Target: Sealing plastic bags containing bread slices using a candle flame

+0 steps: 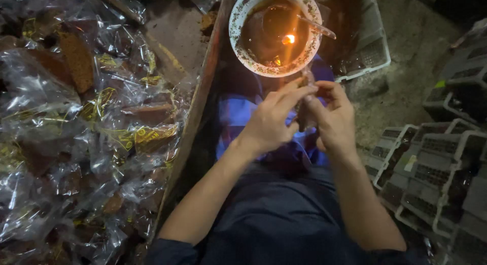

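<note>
Clear packet (306, 112), pinched between left hand (269, 124), right hand (335, 120)

One bowl (238, 26), one flame (288, 39), two hands, many wrapped packets (86, 138), several crates (431, 168).

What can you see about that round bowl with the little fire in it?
The bowl is round, with a whitish rim speckled brown. It holds a dark brown liquid and a small orange flame burning near the middle. A thin metal utensil leans on its right rim. It sits upright above the person's lap, just beyond both hands, which do not touch it.
</note>
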